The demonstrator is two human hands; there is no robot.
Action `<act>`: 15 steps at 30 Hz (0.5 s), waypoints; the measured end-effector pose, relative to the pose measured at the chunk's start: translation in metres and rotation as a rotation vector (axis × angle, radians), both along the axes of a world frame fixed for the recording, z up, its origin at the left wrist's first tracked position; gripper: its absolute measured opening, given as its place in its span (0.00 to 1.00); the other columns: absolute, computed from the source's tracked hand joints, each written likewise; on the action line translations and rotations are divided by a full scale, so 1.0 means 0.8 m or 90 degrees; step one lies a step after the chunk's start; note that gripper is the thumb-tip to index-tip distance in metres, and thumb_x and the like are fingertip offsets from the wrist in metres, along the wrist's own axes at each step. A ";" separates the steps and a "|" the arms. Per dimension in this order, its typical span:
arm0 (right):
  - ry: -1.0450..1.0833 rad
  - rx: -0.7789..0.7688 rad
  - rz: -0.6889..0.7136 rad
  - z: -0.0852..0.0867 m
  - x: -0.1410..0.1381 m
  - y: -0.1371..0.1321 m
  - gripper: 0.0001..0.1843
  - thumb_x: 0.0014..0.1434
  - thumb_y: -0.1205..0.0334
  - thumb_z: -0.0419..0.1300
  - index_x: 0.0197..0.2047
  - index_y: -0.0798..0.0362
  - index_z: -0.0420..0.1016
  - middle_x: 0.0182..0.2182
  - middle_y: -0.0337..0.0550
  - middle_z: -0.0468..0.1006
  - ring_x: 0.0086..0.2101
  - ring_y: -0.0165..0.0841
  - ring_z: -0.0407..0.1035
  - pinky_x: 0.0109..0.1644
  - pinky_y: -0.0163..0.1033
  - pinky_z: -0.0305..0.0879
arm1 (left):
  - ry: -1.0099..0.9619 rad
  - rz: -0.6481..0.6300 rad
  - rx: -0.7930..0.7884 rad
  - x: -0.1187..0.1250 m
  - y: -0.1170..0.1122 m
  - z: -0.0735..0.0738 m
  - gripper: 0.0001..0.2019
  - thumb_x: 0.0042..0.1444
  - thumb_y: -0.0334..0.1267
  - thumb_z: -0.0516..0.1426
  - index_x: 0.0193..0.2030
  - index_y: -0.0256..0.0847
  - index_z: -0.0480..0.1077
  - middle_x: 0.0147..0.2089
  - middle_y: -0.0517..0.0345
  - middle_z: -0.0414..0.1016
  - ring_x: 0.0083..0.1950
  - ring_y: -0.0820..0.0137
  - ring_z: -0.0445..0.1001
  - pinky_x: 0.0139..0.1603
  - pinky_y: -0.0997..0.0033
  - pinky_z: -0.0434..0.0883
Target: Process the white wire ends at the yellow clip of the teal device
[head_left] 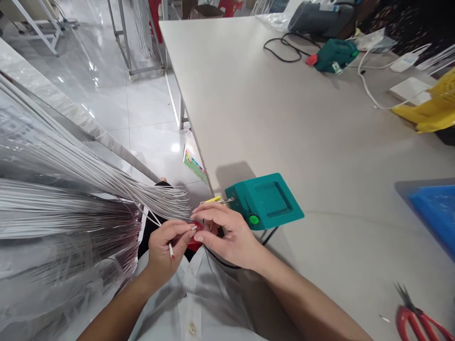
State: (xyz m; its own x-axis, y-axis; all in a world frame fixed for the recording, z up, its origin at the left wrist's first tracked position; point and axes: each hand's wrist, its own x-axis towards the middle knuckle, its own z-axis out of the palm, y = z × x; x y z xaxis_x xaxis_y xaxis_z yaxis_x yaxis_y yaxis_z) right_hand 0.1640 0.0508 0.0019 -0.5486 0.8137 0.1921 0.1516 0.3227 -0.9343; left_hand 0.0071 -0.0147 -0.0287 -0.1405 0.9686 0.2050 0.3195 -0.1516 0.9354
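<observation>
My left hand (165, 248) is closed in a pinch on a thin white wire (171, 249) that sticks out below its fingers. My right hand (227, 234) is closed too, its fingertips pinching near the wire's end over a small red part (195, 243) at the table's edge. Both hands meet just left of a teal box-shaped device (265, 200) with a green button (253, 219) and a yellow piece (213, 200) at its side. A large bundle of white wires (88, 189) fans in from the left, its tips close to my hands.
Red-handled scissors (417, 319) lie at the lower right of the white table (284, 109). A blue tray (435, 210) sits at the right edge. Far back are a second teal device (334, 55), black and white cables, a yellow bag (432, 106). A glossy floor with metal racks lies left.
</observation>
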 end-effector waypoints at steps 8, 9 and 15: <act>0.072 -0.124 -0.018 -0.024 -0.010 -0.006 0.06 0.54 0.63 0.59 0.27 0.53 0.74 0.25 0.40 0.74 0.26 0.28 0.68 0.30 0.34 0.67 | -0.123 0.012 -0.096 0.006 -0.002 0.006 0.04 0.50 0.33 0.58 0.28 0.38 0.74 0.28 0.54 0.76 0.30 0.69 0.73 0.32 0.71 0.71; 0.055 -0.105 -0.040 -0.027 -0.012 -0.008 0.07 0.55 0.63 0.58 0.27 0.53 0.73 0.24 0.40 0.74 0.26 0.29 0.68 0.30 0.34 0.67 | -0.126 0.021 -0.100 0.007 -0.002 0.007 0.05 0.51 0.33 0.57 0.28 0.38 0.74 0.27 0.54 0.76 0.30 0.69 0.73 0.32 0.71 0.71; -0.061 0.042 -0.129 -0.036 -0.020 -0.023 0.10 0.58 0.65 0.54 0.25 0.53 0.69 0.23 0.39 0.73 0.25 0.28 0.67 0.30 0.32 0.65 | -0.005 0.075 -0.040 0.012 -0.003 0.007 0.04 0.50 0.31 0.57 0.28 0.36 0.74 0.26 0.53 0.75 0.26 0.72 0.71 0.26 0.74 0.69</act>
